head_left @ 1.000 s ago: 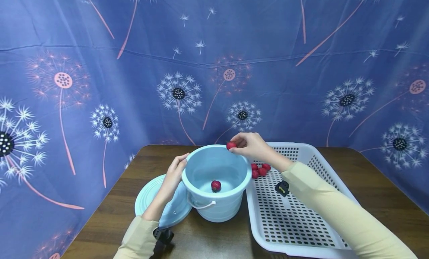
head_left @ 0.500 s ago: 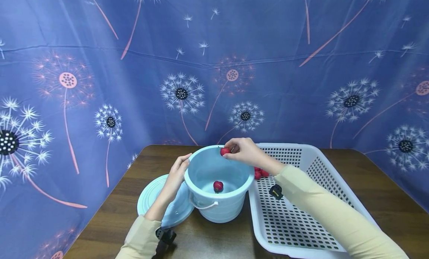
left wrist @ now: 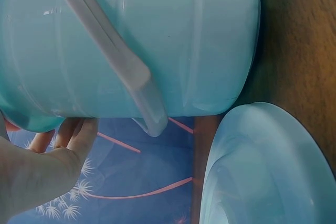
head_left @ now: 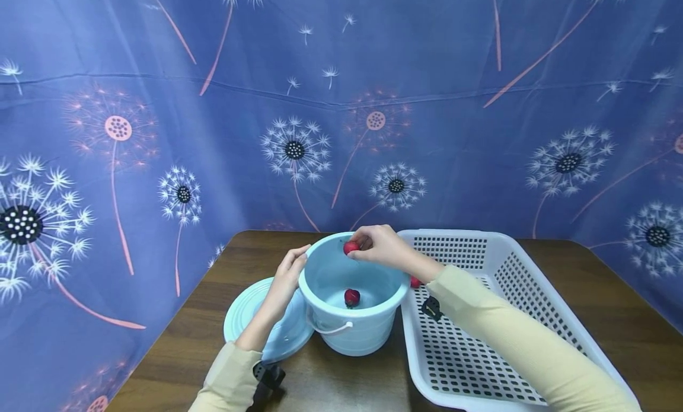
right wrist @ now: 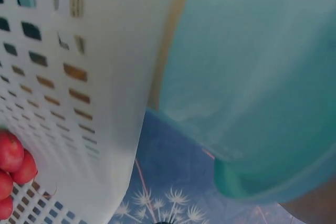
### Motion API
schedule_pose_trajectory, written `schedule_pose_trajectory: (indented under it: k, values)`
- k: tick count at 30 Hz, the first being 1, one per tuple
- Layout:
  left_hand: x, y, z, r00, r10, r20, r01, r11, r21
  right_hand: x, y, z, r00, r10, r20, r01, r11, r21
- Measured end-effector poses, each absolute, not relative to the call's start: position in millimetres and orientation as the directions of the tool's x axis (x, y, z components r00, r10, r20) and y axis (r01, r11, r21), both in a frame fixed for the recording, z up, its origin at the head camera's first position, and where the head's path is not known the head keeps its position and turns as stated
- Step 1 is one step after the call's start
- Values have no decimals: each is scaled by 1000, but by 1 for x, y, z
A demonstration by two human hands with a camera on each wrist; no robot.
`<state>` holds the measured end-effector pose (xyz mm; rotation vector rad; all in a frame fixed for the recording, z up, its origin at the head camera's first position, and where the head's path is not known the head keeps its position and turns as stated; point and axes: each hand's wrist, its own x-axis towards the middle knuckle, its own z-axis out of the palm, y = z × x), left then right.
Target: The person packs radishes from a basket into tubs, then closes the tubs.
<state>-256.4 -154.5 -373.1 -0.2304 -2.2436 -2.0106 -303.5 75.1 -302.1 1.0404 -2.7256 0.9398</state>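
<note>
A light blue bucket stands on the table, with one red radish lying at its bottom. My right hand pinches another radish between thumb and fingers, over the bucket's opening near the far rim. On the bucket's left side, my left hand grips the rim; in the left wrist view its fingers lie against the outer wall just below the rim. Several more radishes sit together in the white basket, mostly hidden by my right arm in the head view.
The white perforated basket stands right beside the bucket on the right. A round light blue lid lies at the left, partly under my left forearm. The bucket's white handle hangs down in front. Behind the wooden table hangs a blue dandelion-print cloth.
My right hand has moved left and slightly down with the radish, from the bucket's right rim to over its opening. My left hand keeps its place on the rim. The head view has shifted slightly.
</note>
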Motion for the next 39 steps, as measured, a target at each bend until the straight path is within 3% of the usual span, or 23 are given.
schedule_pose_trajectory:
  k: [17, 39]
  values:
    - [-256, -152, -373, -981, 25, 192, 193, 112, 975, -305, 57, -321, -726, -638, 256, -662, 549, -509]
    - [-254, -152, -372, -981, 14, 195, 195, 99, 976, -305, 48, -325, -715, -679, 167, -676, 610, -413]
